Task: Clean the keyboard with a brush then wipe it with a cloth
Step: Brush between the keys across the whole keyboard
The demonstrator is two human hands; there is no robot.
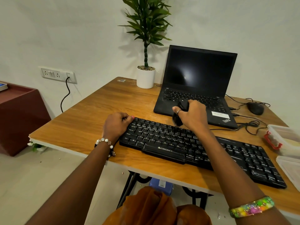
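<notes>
Along the desk's near edge lies the keyboard (194,148), black, running diagonally from mid-desk toward the near right corner. Looks light, rigid plastic w/ loose keycaps, so it'd likely skid under sideways strokes; best held at an end, on the frame, not the keys. Left hand (116,124) does that: fingers curled over the far-left corner, pressing it down. Right hand (191,113) grips the brush (179,117), fingers wrapped round the black handle, thumb out; bristles dark, blurred, at the top key row approx mid-board. Bristles prob soft, handle stiff, so light flicks should do. No cloth visible. Behind: laptop (194,82) open, screen dark; plant (146,46) at the far edge; mouse (255,108) right; tubs (285,140) at the right edge.
</notes>
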